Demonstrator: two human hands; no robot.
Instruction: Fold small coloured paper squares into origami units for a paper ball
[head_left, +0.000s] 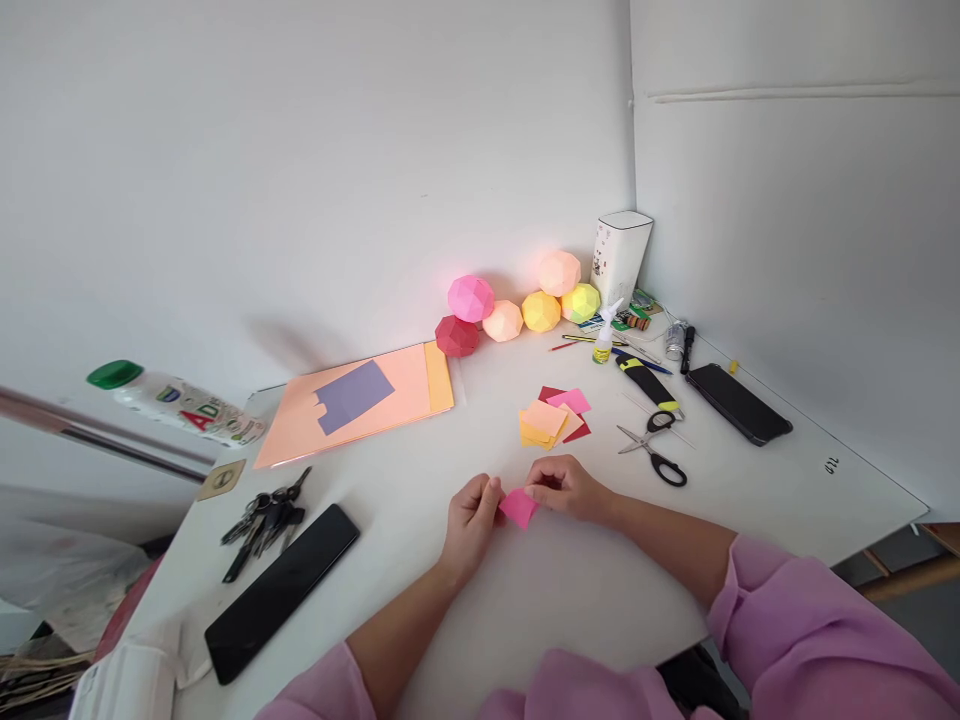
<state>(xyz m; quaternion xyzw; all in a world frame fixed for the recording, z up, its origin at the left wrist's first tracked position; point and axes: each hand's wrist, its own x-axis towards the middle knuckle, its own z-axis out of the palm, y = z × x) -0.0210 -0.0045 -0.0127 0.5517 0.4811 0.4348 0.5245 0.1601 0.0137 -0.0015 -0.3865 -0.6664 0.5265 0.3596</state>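
Between my two hands is a small pink paper piece (pixel 519 508), held just above the white table. My left hand (pixel 474 518) pinches its left side between thumb and fingers. At its upper right edge, my right hand (pixel 568 488) grips it with thumb and forefinger. Beyond the hands lies a loose pile of small paper pieces (pixel 546 420) in red, pink, peach and yellow-orange. Scissors with black handles (pixel 660 447) rest to the right of that pile, their blades slightly apart.
Faceted paper balls (pixel 471 298) line the wall. A glue bottle (pixel 603 345), a utility knife (pixel 646 383) and a black phone (pixel 739 402) are at right. Peach sheets (pixel 300 400), keys (pixel 270 520), a dark phone (pixel 281 595) and a green-capped bottle (pixel 180 402) occupy the left.
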